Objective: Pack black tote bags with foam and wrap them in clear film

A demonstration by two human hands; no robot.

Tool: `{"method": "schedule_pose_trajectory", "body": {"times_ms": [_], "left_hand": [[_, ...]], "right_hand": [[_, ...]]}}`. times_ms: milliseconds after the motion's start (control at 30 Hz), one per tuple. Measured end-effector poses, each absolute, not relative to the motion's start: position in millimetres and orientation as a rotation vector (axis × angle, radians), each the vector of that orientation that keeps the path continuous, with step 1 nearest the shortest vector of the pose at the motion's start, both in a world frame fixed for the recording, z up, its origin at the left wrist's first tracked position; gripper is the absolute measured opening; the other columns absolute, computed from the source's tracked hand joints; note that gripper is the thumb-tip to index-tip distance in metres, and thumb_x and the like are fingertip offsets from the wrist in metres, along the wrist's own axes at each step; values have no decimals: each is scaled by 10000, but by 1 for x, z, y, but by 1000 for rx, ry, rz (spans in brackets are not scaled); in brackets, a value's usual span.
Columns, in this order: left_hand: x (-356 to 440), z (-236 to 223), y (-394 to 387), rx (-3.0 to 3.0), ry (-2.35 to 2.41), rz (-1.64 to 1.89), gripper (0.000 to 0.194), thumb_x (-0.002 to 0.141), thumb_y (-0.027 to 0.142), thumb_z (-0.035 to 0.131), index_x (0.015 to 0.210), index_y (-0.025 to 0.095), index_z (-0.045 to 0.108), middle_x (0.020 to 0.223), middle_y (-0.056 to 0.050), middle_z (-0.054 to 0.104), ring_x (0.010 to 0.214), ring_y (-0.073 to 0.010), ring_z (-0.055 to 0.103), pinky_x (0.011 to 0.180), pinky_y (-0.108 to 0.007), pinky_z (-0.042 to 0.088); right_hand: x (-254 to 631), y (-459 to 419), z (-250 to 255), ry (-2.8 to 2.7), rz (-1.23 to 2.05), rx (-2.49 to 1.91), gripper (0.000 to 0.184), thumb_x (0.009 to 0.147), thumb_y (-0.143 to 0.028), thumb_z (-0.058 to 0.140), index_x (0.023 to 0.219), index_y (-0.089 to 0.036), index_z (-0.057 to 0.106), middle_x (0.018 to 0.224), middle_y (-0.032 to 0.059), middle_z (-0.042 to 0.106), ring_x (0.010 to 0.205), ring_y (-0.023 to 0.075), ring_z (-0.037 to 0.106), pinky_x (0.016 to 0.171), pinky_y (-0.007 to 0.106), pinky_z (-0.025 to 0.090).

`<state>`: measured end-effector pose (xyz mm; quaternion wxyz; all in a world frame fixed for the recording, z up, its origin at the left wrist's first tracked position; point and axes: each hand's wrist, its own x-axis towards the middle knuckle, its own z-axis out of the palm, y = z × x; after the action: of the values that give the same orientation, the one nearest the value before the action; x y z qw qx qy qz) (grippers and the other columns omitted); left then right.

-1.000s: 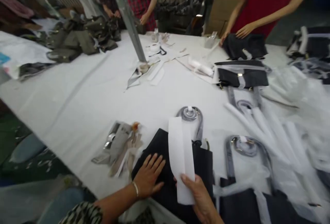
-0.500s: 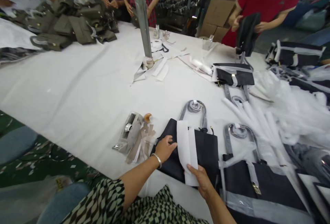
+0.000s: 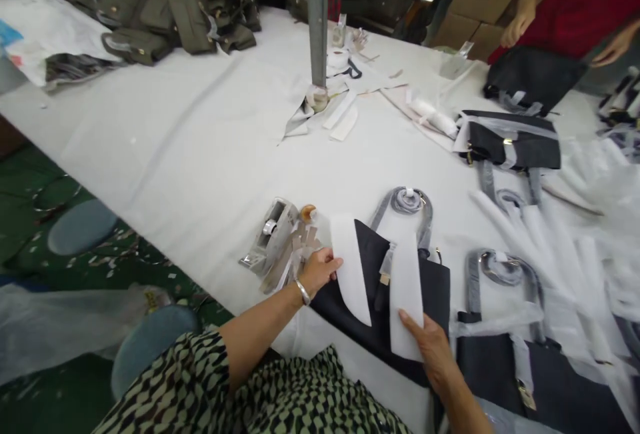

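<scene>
A black handbag (image 3: 435,287) lies flat on the white table before me, its wrapped handle and coiled strap (image 3: 407,201) pointing away. My left hand (image 3: 321,270) pinches one white foam strip (image 3: 351,271) above the bag's left part. In my right hand (image 3: 427,347) is a second white strip (image 3: 406,297), held by its lower end over the bag's right part. Between the strips the bag's wrapped clasp tab (image 3: 386,267) shows. Left of the bag sit a tape dispenser (image 3: 273,234) and a bundle of beige strips (image 3: 293,254).
Another black bag (image 3: 550,374) lies at my right, beside rolled white sheets and plastic film (image 3: 575,254). A metal post (image 3: 317,27) rises through the table. Olive bags (image 3: 180,14) are heaped at the back left. Co-workers stand opposite; one in red (image 3: 600,7) is by a black bag.
The two white strips, together in my right hand before, are now apart, with my left hand holding one. The view has shifted. The co-worker in red has lowered a black bag to the table.
</scene>
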<state>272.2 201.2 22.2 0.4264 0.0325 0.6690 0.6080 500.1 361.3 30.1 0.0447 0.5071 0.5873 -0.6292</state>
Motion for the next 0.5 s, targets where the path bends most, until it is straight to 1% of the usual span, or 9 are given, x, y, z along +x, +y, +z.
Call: {"method": "schedule_pose_trajectory", "body": {"times_ms": [67,133,167,200,267,333,400,433,500], "left_hand": [[258,30,167,40,1640,1585,371,702,466,687,857,154,557,598,35,526,478,-73,449,444,-196,307],[249,37,137,8,1517,1653,388,695,454,719,891,146,585,624,22,548,490,-69,447,466,-203,320],[248,40,126,-18,1422,1678,388,686,437,740,895,140,602,641,12,566,506,-71,460,485,-205,337],[250,43,119,-56,1314,1695,391,672,419,762,895,132,618,664,-1,587,529,-75,482,510,-208,361],[262,49,114,-154,1105,1704,419,631,389,805,905,115,645,725,-30,629,588,-91,538,571,-211,411],[284,53,121,-219,889,1657,452,595,374,833,910,99,661,751,-44,647,615,-98,570,606,-210,437],[311,55,134,-238,691,1568,448,586,382,837,881,90,669,696,-30,635,572,-86,561,579,-200,430],[323,55,141,-244,619,1526,443,578,387,840,859,90,671,663,-18,622,549,-80,549,565,-196,423],[341,51,151,-230,559,1452,470,552,415,845,847,92,673,636,-12,613,527,-82,538,548,-203,413]], "right_hand": [[496,376,38,2272,-1444,1528,622,736,-567,600,1162,-115,568,1077,165,653,997,340,600,907,507,450],[486,382,47,2731,-1001,1401,636,748,-561,570,1207,-121,549,1237,198,564,1172,392,483,1008,584,334],[477,381,51,2877,-908,1310,630,757,-553,559,1223,-130,543,1282,195,530,1219,394,437,1037,595,292],[467,376,56,2934,-941,1220,615,768,-545,553,1237,-148,538,1301,183,516,1232,379,425,1047,589,286],[443,358,67,2770,-1333,1043,613,782,-525,567,1300,-208,485,1318,141,511,1201,323,470,1022,542,354],[419,335,76,2318,-1857,847,692,763,-505,622,1372,-270,392,1360,104,484,1186,274,496,990,478,415],[402,315,83,1792,-2224,674,766,722,-488,686,1386,-277,368,1345,96,504,1182,254,506,968,418,444],[398,308,85,1572,-2328,637,772,699,-481,715,1368,-264,397,1275,96,559,1133,247,542,933,391,468],[397,302,84,1292,-2438,722,729,672,-449,753,1308,-237,468,1047,75,657,946,221,620,815,345,516]]}}
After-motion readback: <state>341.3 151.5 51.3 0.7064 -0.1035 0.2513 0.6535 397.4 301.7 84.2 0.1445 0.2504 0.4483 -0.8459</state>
